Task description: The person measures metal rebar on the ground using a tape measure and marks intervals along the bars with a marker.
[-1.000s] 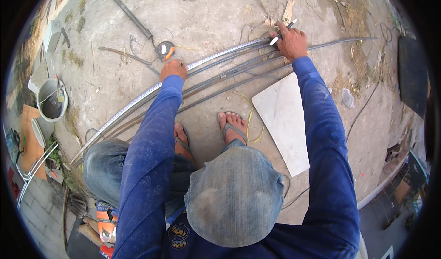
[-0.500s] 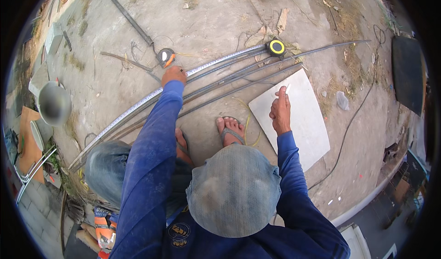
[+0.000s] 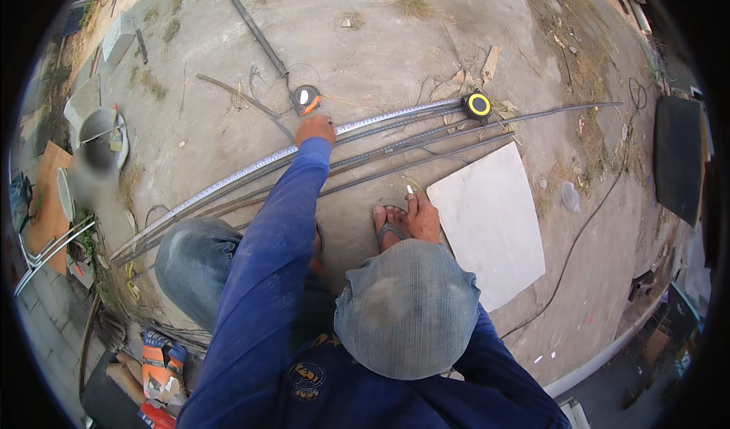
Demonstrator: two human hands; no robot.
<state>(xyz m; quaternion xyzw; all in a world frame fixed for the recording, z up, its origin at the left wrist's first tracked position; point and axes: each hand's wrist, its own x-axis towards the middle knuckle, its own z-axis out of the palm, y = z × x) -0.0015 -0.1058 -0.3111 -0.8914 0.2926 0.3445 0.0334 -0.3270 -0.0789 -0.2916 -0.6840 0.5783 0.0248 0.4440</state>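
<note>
Head view, yellow-ringed black tape measure [image 3: 477,106], white blade [image 3: 388,115], left hand [image 3: 315,130] grip unclear, right hand [image 3: 423,218] pinching white-tipped marker [image 3: 410,190]

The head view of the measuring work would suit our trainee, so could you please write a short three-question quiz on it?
1. Which hand covers part of the extended tape blade?
2. True or false: in the picture, the white slab lies to the right of the right hand.
3. The yellow-ringed tape measure sits where along the visible blade, as pictured?
a) left end
b) right end
c) middle

Key: 1. The left hand. 2. True. 3. b.
</note>
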